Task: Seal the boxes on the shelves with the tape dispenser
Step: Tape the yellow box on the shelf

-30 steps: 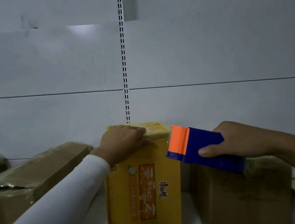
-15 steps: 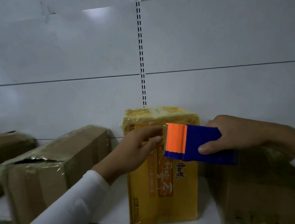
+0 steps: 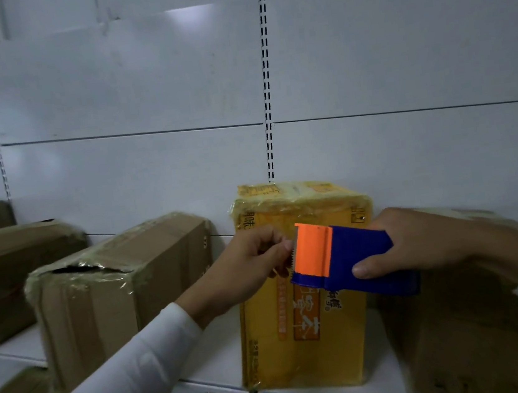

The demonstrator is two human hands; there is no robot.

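- White shelf (image 3: 213, 370) carries the yellow box (image 3: 313, 327), upright, front face toward the camera; a brown box (image 3: 107, 300) stands well left of it.
- Tape dispenser (image 3: 350, 260) hangs before the yellow box's upper front, long axis left-right, orange mouth leftward.
- Right hand (image 3: 420, 242) wraps its blue body.
- Left hand (image 3: 253, 268) is nearer the mouth; fingers (image 3: 279, 252) pinched together at the toothed edge, likely on the tape end, itself not discernible.

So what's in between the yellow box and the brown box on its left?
In the head view, only bare white shelf lies between the yellow box and the brown box; the left hand's sleeve crosses in front.
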